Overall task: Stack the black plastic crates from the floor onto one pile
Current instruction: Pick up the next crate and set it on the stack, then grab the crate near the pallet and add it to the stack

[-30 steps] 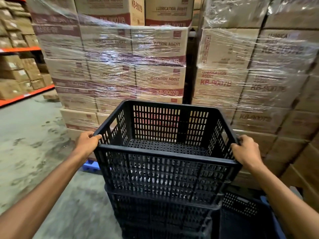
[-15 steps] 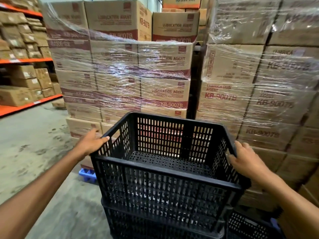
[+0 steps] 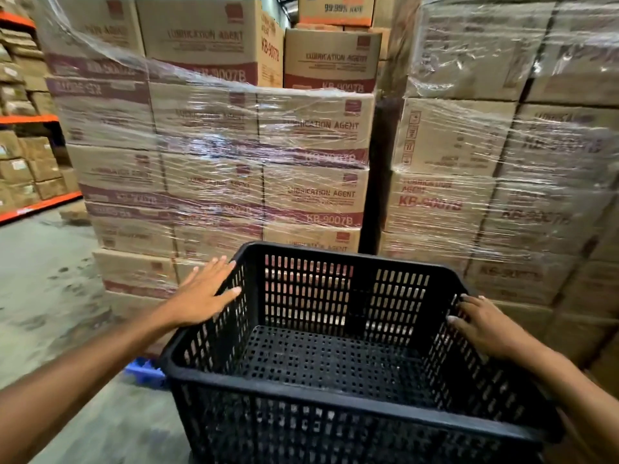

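A black slotted plastic crate (image 3: 335,416) fills the lower middle of the head view, empty, its perforated floor showing. Whatever it stands on is hidden below the frame. My left hand (image 3: 201,296) lies flat against the outside of the crate's left rim, fingers spread and straight, holding nothing. My right hand (image 3: 485,326) rests on the right rim with loose fingers draped over the edge, not clamped around it.
Two tall pallets of shrink-wrapped cardboard boxes (image 3: 234,182) stand right behind the crate, with a dark gap (image 3: 378,182) between them. A blue pallet corner (image 3: 144,370) shows at the lower left. Grey concrete floor (image 3: 43,289) and orange shelving (image 3: 37,205) lie to the left.
Both hands have let go of the crate's rim: the left opened flat, the right loosened. The crate now sits lower in the view and the crates beneath it are out of frame.
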`<state>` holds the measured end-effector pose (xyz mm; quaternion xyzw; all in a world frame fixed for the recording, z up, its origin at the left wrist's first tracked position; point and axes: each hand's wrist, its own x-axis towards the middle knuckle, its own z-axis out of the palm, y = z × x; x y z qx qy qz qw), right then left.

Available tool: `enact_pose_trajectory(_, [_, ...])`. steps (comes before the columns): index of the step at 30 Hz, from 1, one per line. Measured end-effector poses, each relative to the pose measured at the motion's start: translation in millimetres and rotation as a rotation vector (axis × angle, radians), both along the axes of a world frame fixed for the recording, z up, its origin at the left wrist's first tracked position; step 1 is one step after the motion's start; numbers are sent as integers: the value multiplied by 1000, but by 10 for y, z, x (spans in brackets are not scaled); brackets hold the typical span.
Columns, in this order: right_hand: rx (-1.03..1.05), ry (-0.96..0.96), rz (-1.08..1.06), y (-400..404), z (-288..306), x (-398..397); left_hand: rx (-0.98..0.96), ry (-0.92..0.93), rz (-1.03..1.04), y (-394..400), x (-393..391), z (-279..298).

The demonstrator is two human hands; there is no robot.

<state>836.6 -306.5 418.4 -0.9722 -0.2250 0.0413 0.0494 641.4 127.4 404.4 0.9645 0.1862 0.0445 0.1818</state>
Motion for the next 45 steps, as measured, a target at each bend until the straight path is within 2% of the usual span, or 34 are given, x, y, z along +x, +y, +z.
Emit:
enact_pose_trajectory(4, [250,-95,21,-144,234,-281,59,-101,-64,-166,-111,122])
enact_pose_trajectory(5, [286,-119,17,-200,191,-406,151,-54,-66,-199,-173,61])
enact_pose_trajectory(7, [297,-11,-8,-283,30,-617,306,110,-131,-189,-274,-61])
enact_pose_trajectory(8, [276,47,-24,-297,-42,-678,296,164,-151,-193,-326,-91])
enact_pose_trajectory(11, [327,-4,-2,-345,-161,-648,234,121,-149,-224,-368,-69])
enact_pose_trajectory(14, [472,-29,27,-351,-122,-690,216,135,-150,-249,-397,-36])
enact_pose_trajectory(17, [635,84,14,-405,-127,-806,210,147,-135,-313,-354,46])
enact_pose_trajectory(19, [716,92,31,-504,-163,-878,146,103,-122,-516,-273,220])
enact_pose_trajectory(22, [789,112,35,-758,-240,-967,12,29,-231,-1071,-118,492])
enact_pose_trajectory(26, [813,105,-11,-1367,-313,-1149,-19,-37,-416,-2175,144,756])
enact_pose_trajectory(32, [802,247,-125,-2632,-669,-1435,-86,-156,-656,-4026,452,701])
enact_pose_trajectory(37, [833,422,-391,-3609,-1604,-1705,-82,-46,-873,-5685,642,27])
enact_pose_trajectory(41, [867,541,-692,-4103,-2586,-1994,-22,251,-939,-6498,838,-1208])
enact_pose_trajectory(45, [986,718,-962,-4236,-3535,-2139,-11,561,-812,-6707,1015,-2555])
